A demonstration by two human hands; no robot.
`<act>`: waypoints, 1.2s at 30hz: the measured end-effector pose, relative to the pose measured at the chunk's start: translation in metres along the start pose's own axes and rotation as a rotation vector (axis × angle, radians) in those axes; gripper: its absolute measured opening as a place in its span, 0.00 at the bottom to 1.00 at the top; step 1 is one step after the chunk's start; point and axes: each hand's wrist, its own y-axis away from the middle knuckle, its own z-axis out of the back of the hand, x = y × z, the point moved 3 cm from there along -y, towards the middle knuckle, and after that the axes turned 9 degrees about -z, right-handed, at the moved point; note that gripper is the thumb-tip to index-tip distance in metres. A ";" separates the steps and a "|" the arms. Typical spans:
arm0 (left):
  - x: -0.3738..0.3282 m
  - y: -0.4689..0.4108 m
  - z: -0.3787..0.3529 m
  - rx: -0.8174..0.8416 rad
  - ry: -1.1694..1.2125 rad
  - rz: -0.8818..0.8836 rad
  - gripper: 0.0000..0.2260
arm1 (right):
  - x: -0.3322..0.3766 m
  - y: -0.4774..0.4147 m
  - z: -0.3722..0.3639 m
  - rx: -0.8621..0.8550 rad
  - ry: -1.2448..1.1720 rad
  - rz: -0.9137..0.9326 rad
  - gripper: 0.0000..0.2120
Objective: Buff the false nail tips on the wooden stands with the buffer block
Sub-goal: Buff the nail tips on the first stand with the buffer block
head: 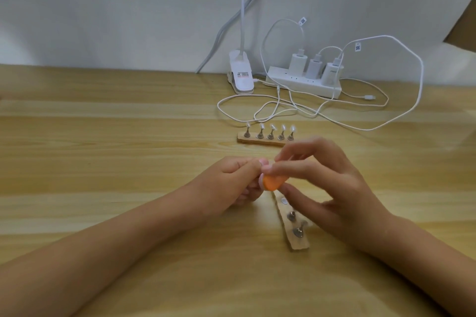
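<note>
Head view: a person's two bare forearms reach in over a wooden table, and the hands meet near its middle. The right hand has its thumb and forefinger curled round an orange buffer block, gripping it in the air above the tabletop; the other fingers are spread loosely above. The left hand is closed up, its fingers curled in and its thumb and forefinger pressed together right at the block's left end. What it pinches is hidden by the fingers, so I cannot tell whether it holds anything.

Just below the right hand lies the near wooden stand, set on a slant and partly covered by the palm. It shows a bare round metal disc at its upper end and two metal holders further down; whatever sits on those is too blurred to make out.

Beyond the hands, apart from them, the far wooden stand lies crosswise with five clear false nail tips upright on metal holders in a row.

At the back, against the white wall, sit a white clip lamp and a power strip with three chargers plugged in. White cables loop over the table behind the far stand.
</note>
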 end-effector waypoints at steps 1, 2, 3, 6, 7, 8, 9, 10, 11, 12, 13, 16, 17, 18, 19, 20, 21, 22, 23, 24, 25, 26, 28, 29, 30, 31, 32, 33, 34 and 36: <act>0.000 0.000 0.000 0.003 0.001 0.001 0.23 | -0.002 -0.001 0.001 -0.009 0.005 -0.024 0.11; 0.000 0.000 0.000 0.009 0.002 0.001 0.21 | -0.005 -0.002 0.002 -0.024 -0.002 -0.066 0.11; 0.000 0.000 0.000 0.016 0.004 0.002 0.19 | -0.007 -0.003 0.003 -0.035 -0.013 -0.102 0.11; -0.002 0.000 -0.001 0.023 0.015 -0.013 0.17 | -0.003 -0.001 0.002 -0.010 -0.001 -0.051 0.10; -0.003 0.000 -0.001 0.026 0.016 -0.016 0.16 | -0.002 -0.001 0.002 -0.004 0.012 -0.029 0.10; -0.003 0.000 -0.001 0.029 0.015 -0.017 0.16 | -0.003 -0.001 0.003 -0.010 0.018 -0.036 0.10; -0.002 0.000 -0.001 0.031 0.011 -0.017 0.17 | -0.004 -0.002 0.005 -0.021 0.011 -0.059 0.11; -0.001 0.001 0.000 0.034 0.006 -0.019 0.18 | -0.004 -0.003 0.006 -0.028 0.000 -0.075 0.10; -0.001 0.001 0.000 0.041 0.001 -0.023 0.19 | -0.003 -0.002 0.005 -0.027 -0.001 -0.066 0.10; 0.000 0.001 0.000 0.049 -0.003 -0.028 0.21 | 0.000 -0.002 0.003 -0.021 0.011 -0.032 0.09; -0.001 0.001 0.000 0.055 -0.002 -0.030 0.22 | 0.002 -0.001 0.002 -0.013 0.028 0.010 0.09; -0.001 0.001 0.000 0.065 0.005 -0.019 0.20 | -0.002 -0.003 0.006 -0.025 0.014 -0.032 0.11; -0.001 0.001 0.001 0.069 -0.003 -0.016 0.19 | -0.004 -0.003 0.007 -0.033 0.004 -0.058 0.11; 0.000 0.001 0.000 0.076 -0.013 -0.019 0.18 | -0.003 -0.003 0.007 -0.034 0.008 -0.057 0.11; 0.000 0.001 0.000 0.084 -0.019 -0.022 0.17 | -0.002 -0.002 0.006 -0.026 0.025 -0.027 0.11; 0.000 0.001 0.000 0.086 -0.016 -0.021 0.17 | 0.001 -0.001 0.005 -0.010 0.040 0.014 0.10; 0.000 0.001 0.000 0.082 -0.004 -0.014 0.16 | 0.002 -0.001 0.004 0.001 0.046 0.036 0.11; 0.000 0.001 0.000 0.082 0.009 -0.005 0.15 | 0.001 -0.002 0.005 0.003 0.045 0.029 0.11; 0.000 0.002 0.000 0.086 0.013 0.002 0.15 | -0.001 -0.003 0.006 -0.004 0.039 0.003 0.11; 0.000 0.002 0.000 0.093 0.009 0.006 0.16 | -0.003 -0.003 0.008 -0.014 0.034 -0.022 0.11; 0.000 0.002 0.000 0.101 0.003 0.006 0.16 | -0.004 -0.003 0.008 -0.019 0.037 -0.028 0.10; 0.000 0.002 0.000 0.112 0.001 0.003 0.16 | -0.002 -0.002 0.007 -0.018 0.047 -0.011 0.10; -0.001 0.002 0.000 0.123 -0.002 -0.001 0.16 | -0.001 -0.001 0.006 -0.005 0.067 0.043 0.10; -0.001 0.002 0.000 0.124 -0.007 -0.001 0.16 | -0.002 -0.002 0.007 -0.004 0.069 0.045 0.10; -0.001 0.003 0.000 0.122 -0.010 -0.001 0.16 | -0.005 -0.002 0.008 -0.012 0.061 0.030 0.11; -0.001 0.003 0.000 0.118 -0.011 -0.009 0.17 | -0.007 -0.002 0.009 -0.030 0.040 0.005 0.11; -0.001 0.003 0.000 0.112 -0.016 -0.026 0.19 | -0.009 -0.001 0.010 -0.056 0.007 -0.014 0.11; -0.002 0.003 0.000 0.102 -0.030 -0.048 0.20 | -0.009 0.000 0.011 -0.090 -0.030 -0.021 0.11; -0.003 0.003 -0.001 0.086 -0.051 -0.067 0.19 | -0.009 0.001 0.012 -0.130 -0.069 -0.021 0.12; -0.004 0.003 -0.001 0.049 -0.079 -0.086 0.15 | -0.011 0.000 0.014 -0.197 -0.185 -0.053 0.15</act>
